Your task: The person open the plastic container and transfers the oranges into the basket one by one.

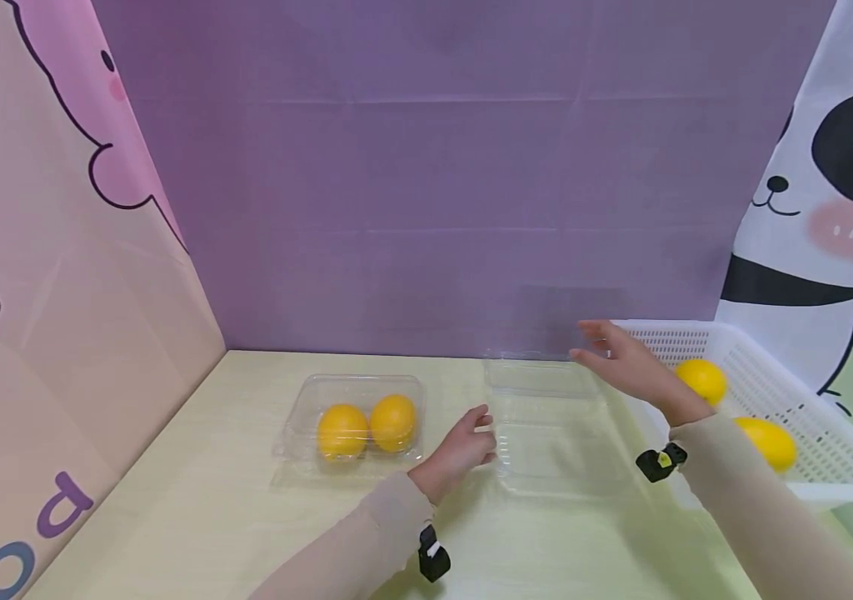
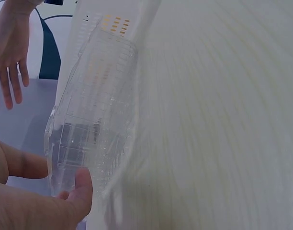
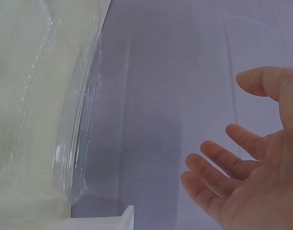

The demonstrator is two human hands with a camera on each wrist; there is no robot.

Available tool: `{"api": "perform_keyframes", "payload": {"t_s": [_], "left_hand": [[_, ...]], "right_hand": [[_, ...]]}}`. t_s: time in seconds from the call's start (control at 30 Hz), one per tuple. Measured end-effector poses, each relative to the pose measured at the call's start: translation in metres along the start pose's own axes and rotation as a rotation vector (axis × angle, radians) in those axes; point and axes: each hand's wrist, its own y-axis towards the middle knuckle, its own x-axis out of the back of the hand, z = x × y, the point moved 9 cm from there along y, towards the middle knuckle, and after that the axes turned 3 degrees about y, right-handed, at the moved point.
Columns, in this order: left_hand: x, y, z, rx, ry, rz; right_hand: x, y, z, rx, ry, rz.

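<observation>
Just left of a clear plastic clamshell box (image 1: 554,450) is my left hand (image 1: 456,450), its thumb and fingers parted and loosely curved. In the left wrist view, the thumb (image 2: 82,191) overlaps the near end of the box, and a fingertip reaches its edge; I cannot tell whether they touch. The box's raised lid (image 1: 539,375) stands at the back. My right hand (image 1: 625,362) hovers by the far left corner of a white basket (image 1: 831,417), fingers spread apart with nothing in them. Two yellow-orange round fruits (image 1: 702,381) are visible in the basket, partly behind the right arm.
A closed clear clamshell box (image 1: 306,400) with two orange fruits (image 1: 394,421) stands on the left of the pale table (image 1: 194,517). A purple cloth (image 1: 426,208) hangs behind the table. Printed cloths with a panda (image 1: 794,242) and a pink figure (image 1: 82,92) line the sides.
</observation>
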Motion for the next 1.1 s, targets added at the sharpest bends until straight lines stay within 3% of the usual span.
{"api": "perform_keyframes", "payload": {"t_s": [0.3,0.6,0.9,1.1], "left_hand": [[-0.005,0.002,0.000,0.026,0.031,0.001],[-0.012,0.002,-0.004,-0.005,0.001,-0.010],[-0.006,0.002,-0.002,0.003,0.153,-0.018],[-0.002,0.001,-0.012,-0.087,0.212,-0.029]], "right_hand": [[-0.006,0.002,0.004,0.023,0.030,0.002],[-0.020,0.005,0.010,0.017,0.061,0.005],[-0.032,0.009,0.009,0.030,0.083,0.006],[-0.036,0.010,0.011,0.046,0.068,-0.001]]}}
